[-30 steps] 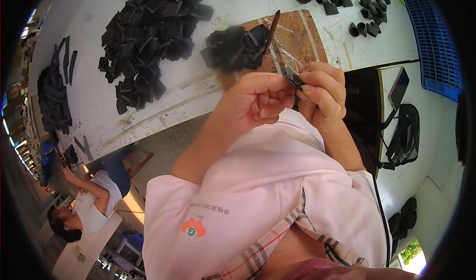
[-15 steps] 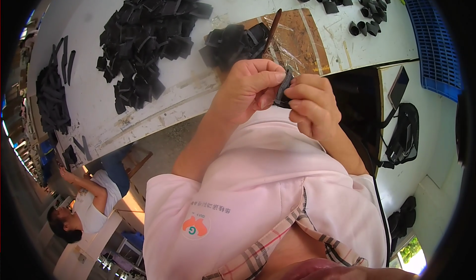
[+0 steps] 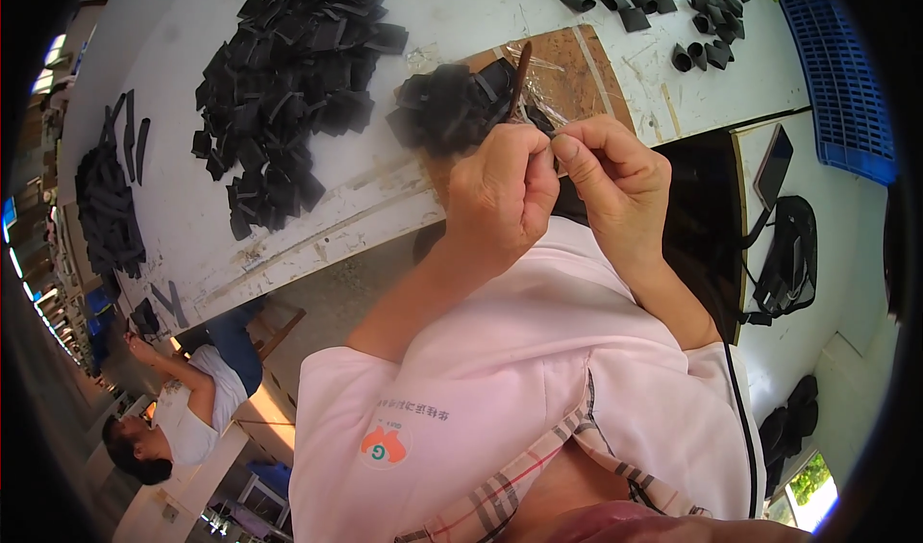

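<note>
My left hand (image 3: pixel 502 185) and my right hand (image 3: pixel 618 180) meet fingertip to fingertip above the near table edge. Both are closed in a pinch on a small black piece of material (image 3: pixel 541 117), which shows just past the fingertips; the fingers hide most of it. Close beyond it a brown tapered stick (image 3: pixel 520 77) stands up at a slant. Left of the stick lies a small heap of black pieces (image 3: pixel 452 107), partly over a brown board (image 3: pixel 572 58) with crumpled clear film (image 3: pixel 546 74).
A large heap of flat black pieces (image 3: pixel 293 82) covers the table's left. Black strips (image 3: pixel 108 202) pile farther left. Black rolled tubes (image 3: pixel 697 55) lie at far right, beside a blue plastic basket (image 3: pixel 836 72). A phone (image 3: pixel 774 166) and black mesh pouch (image 3: pixel 790 259) are at right. Another person (image 3: pixel 192 389) sits lower left.
Both hands have turned, so the right thumb now lies uppermost. The black piece, earlier plain between the fingers, is now mostly covered. The view has shifted slightly.
</note>
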`<state>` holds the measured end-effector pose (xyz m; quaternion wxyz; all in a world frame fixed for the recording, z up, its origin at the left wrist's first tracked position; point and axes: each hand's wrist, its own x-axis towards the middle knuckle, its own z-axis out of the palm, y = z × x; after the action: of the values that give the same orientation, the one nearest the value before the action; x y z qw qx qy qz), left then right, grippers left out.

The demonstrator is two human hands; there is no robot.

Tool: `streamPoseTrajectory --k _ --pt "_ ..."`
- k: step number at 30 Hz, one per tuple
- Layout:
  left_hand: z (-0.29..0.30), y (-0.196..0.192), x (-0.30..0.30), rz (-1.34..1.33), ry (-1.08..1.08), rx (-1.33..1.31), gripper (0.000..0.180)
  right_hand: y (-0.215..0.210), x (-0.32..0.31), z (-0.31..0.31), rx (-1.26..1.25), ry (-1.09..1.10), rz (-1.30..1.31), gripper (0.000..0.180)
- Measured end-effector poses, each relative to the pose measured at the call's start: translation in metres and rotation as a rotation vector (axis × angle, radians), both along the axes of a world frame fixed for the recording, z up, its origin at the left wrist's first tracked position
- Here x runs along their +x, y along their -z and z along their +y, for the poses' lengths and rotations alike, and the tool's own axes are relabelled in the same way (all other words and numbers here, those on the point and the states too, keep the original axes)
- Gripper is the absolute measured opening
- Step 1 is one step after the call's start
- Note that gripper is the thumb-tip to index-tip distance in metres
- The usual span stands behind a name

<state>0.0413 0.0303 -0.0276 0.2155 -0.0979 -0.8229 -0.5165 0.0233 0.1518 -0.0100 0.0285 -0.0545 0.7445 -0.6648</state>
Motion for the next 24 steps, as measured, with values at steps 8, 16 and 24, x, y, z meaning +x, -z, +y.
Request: streamPoseTrajectory --k 8,16,24 --pt "0.007 0.004 0.003 -0.393 -0.198 0.776 0.014 0.024 -0.002 -0.01 0.619 0.005 0.577 0.012" --pt "-0.024 -0.015 -0.003 -0.77 0.145 1.129 0.017 0.005 -0.017 -0.006 -0.354 -0.065 -0.375 0.005" --pt "-0.008 -0.028 -0.008 -0.479 -0.135 0.811 0.007 -0.007 -0.03 -0.001 -0.726 -0.366 -0.673 0.017"
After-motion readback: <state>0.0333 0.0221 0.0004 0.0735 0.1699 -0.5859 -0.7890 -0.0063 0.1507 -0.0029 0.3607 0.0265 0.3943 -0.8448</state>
